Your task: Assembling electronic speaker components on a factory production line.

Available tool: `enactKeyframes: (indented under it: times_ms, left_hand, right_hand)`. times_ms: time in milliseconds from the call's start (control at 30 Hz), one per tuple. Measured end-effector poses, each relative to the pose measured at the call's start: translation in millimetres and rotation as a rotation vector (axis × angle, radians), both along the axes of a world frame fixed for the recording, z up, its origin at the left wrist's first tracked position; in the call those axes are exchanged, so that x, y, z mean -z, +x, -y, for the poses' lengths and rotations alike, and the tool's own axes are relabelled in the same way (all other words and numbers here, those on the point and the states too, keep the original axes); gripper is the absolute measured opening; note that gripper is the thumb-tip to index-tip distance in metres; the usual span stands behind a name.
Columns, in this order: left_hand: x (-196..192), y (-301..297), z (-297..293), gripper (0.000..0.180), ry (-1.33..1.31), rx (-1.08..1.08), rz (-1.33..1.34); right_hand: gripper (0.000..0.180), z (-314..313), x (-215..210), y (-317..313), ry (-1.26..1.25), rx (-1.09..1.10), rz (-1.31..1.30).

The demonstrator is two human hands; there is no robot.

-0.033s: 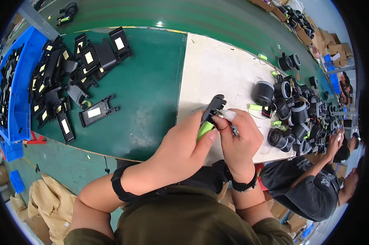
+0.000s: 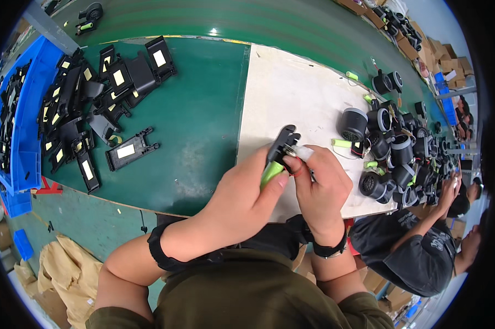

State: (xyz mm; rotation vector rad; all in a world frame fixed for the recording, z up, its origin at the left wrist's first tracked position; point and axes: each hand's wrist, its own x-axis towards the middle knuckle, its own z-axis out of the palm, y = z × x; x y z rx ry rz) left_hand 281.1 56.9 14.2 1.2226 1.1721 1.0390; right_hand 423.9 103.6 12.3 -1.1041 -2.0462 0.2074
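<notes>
My left hand [image 2: 239,189] is closed around a black plastic housing [image 2: 282,141], held tilted above the pale board. A bright green cylindrical battery [image 2: 271,173] lies along the housing under my left thumb. My right hand [image 2: 330,183] pinches at the housing's right side, by a small metal part and a thin red wire [image 2: 299,174]. Something white and soft-looking [image 2: 303,153] sits at the right index fingertip; what it is cannot be made out. The exact piece between the right fingertips is mostly hidden.
Black covers with pale labels [image 2: 118,78] are heaped at left beside a blue bin [image 2: 25,115]. One cover [image 2: 130,149] lies apart on the green mat [image 2: 203,109]. Black-and-grey round motor units [image 2: 353,125] with green batteries crowd the right. Another person [image 2: 412,247] works there.
The black housing has turned slightly in my left hand, its upper end shifting a little left and showing more of its inner face. My right hand stays almost in place.
</notes>
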Motion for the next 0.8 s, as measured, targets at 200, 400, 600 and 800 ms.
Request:
enactKeyframes:
  times_ms: [200,400,600,800]
  left_hand:
    - [1.4,-1.7,0.7,0.025,-0.056,0.016,0.110]
    - [-3.5,-5.2,3.2,0.027,-0.172,0.031,0.215]
    - [0.6,-5.6,3.0,0.027,-0.132,0.034,0.167]
    - [-1.8,-3.1,5.0,0.029,0.140,-0.052,-0.195]
  right_hand:
    - [0.018,-7.2,-7.9,0.1,0.012,-0.145,0.125]
    - [0.019,-8.8,-3.4,-1.2,0.096,-0.194,0.072]
    - [0.018,-7.6,-3.8,-3.6,0.118,-0.189,0.074]
    - [0.017,-5.7,-10.4,-4.0,0.092,-0.199,0.134]
